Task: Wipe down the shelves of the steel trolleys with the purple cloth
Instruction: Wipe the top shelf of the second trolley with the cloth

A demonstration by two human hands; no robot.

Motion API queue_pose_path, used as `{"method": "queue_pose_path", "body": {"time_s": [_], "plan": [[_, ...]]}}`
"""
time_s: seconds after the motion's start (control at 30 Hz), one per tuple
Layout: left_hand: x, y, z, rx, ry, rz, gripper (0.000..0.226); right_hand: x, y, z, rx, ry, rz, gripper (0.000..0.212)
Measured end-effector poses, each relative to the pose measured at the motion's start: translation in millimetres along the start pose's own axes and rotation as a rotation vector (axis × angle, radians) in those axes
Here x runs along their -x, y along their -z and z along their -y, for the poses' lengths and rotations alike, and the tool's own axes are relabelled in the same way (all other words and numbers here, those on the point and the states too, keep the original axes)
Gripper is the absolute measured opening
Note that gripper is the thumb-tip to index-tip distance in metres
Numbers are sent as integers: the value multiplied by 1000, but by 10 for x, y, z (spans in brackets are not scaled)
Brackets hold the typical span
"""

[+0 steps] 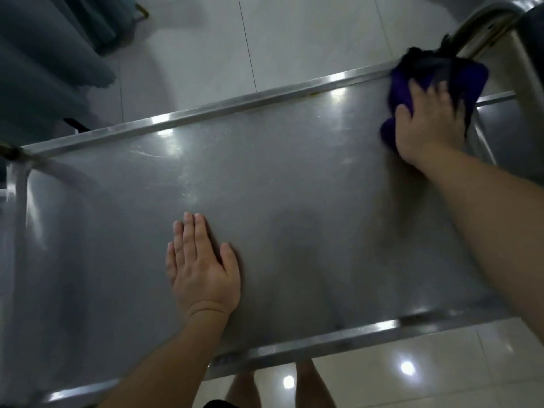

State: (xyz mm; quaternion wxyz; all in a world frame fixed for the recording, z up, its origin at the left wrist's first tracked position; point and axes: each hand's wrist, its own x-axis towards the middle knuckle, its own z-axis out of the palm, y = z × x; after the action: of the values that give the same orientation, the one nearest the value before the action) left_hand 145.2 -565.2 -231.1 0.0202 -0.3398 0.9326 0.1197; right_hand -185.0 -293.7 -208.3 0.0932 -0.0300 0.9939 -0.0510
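While the left hand lies flat and open on the trolley shelf, holding nothing, it looks placed to brace the body and steady the trolley; the right hand presses the purple cloth into the far right corner, against the raised rim, likely to clear dirt along that edge. Its grip is spread, palm down over the cloth, which bunches out beyond the fingers and beside the thumb, near the upright post

The right hand covers much of the purple cloth. The shelf runs off the left edge. Both forearms are cut off.
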Motion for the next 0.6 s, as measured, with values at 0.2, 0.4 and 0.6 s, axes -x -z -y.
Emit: {"method": "queue_pose_path", "body": {"time_s": [0.2, 0.4, 0.6], "plan": [[-5, 22, -11, 9, -4, 5, 75, 253, -216, 984, -64, -180, -29, 64], [-30, -3, 24, 30, 11, -14, 79, 812, -551, 2373, -23, 434, 54, 64], [-40, -61, 50, 7, 5, -12, 77, 715, -574, 2842, 46, 947, 202, 61]]}}
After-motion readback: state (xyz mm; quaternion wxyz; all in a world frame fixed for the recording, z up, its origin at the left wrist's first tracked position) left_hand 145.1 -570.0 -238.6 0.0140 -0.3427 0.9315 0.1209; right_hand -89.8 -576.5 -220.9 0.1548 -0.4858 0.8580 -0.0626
